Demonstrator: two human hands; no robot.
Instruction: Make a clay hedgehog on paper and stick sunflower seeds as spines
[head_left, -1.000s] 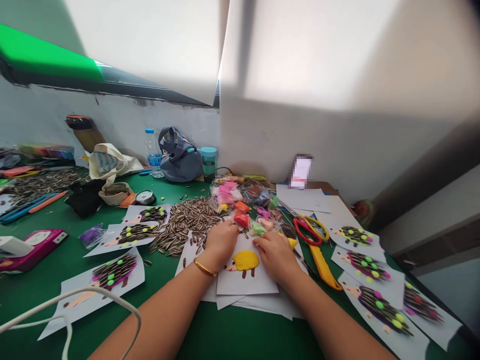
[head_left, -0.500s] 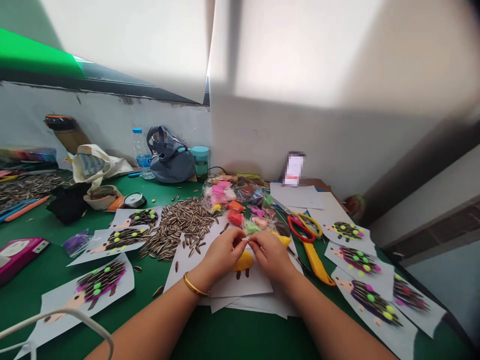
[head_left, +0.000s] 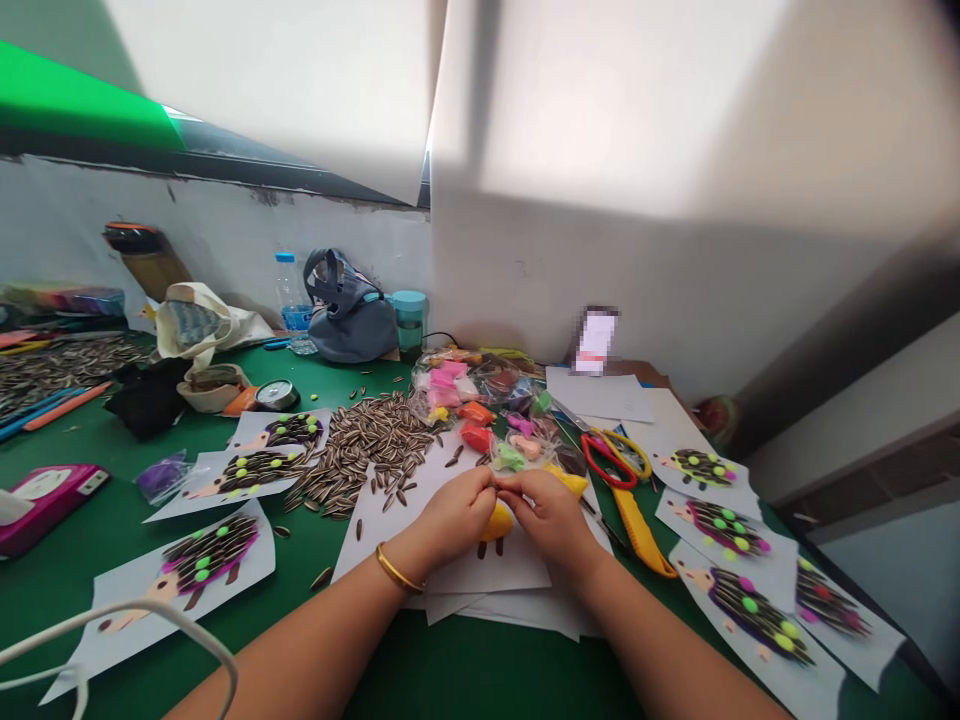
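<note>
Over a white sheet [head_left: 491,572], my left hand [head_left: 463,512] and my right hand [head_left: 546,512] meet at their fingertips. Both are closed in a pinch; whatever is between the fingers is too small to make out. Under them a yellow clay shape [head_left: 498,522] with two short brown strips [head_left: 491,548] lies on the sheet, partly hidden by my left hand. Loose sunflower seeds [head_left: 375,445] are heaped to the left of the hands. Bags of coloured clay [head_left: 477,432] lie just beyond them.
Red-handled scissors [head_left: 609,460] and a yellow cutter [head_left: 643,535] lie right of the hands. Finished seed hedgehog cards [head_left: 244,590] are at the left, more cards [head_left: 750,610] at the right. A bag [head_left: 349,325], a cup [head_left: 409,322] and a phone [head_left: 596,342] stand behind.
The view has shifted slightly, so the scene sits a little further right. My hands remain together, with the fingertips drawn closer and more of the yellow shape covered.
</note>
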